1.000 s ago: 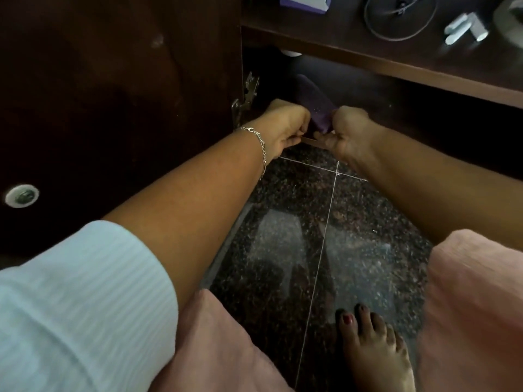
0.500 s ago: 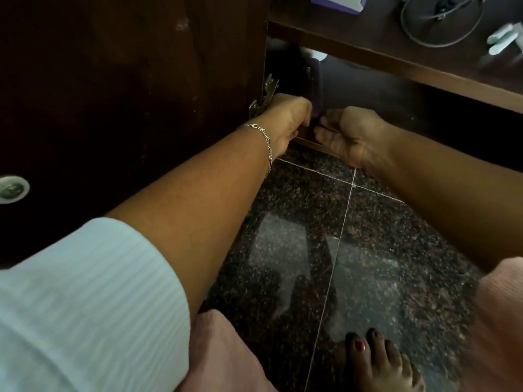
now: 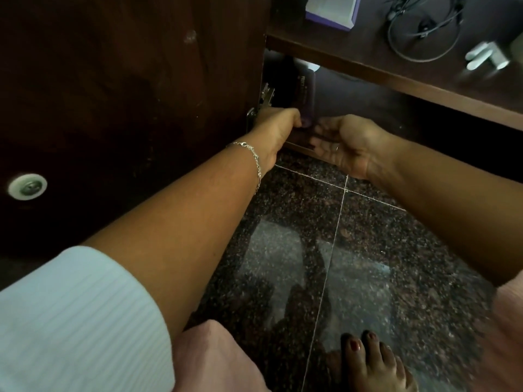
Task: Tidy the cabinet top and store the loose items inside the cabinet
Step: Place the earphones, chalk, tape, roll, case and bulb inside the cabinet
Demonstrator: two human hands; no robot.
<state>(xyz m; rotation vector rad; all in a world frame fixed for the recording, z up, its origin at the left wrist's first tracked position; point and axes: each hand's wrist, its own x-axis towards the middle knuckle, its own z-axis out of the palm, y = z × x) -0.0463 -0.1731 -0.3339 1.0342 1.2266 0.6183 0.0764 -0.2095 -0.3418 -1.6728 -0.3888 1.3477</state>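
Observation:
A dark purple book (image 3: 307,97) stands upright inside the open cabinet, against its left wall. My left hand (image 3: 278,128) reaches in past the hinge, and its curled fingers hold the book's lower end. Just to the right of the book is my right hand (image 3: 349,144), at the cabinet's bottom edge with loosely curled fingers that hold nothing. The book's bottom is hidden behind my hands. On the cabinet top (image 3: 368,56) lie a purple and white box (image 3: 331,9), a coiled black cable (image 3: 424,26) and some white objects (image 3: 484,56).
The open dark wooden door (image 3: 127,108) stands at the left with a round white knob (image 3: 27,185) and a metal hinge (image 3: 264,100). Below is the polished dark granite floor (image 3: 311,250). My bare foot (image 3: 373,363) shows at the bottom.
The purple book went from tilted between both hands to upright deeper in the cabinet's left corner. My right hand has let go and drawn slightly back.

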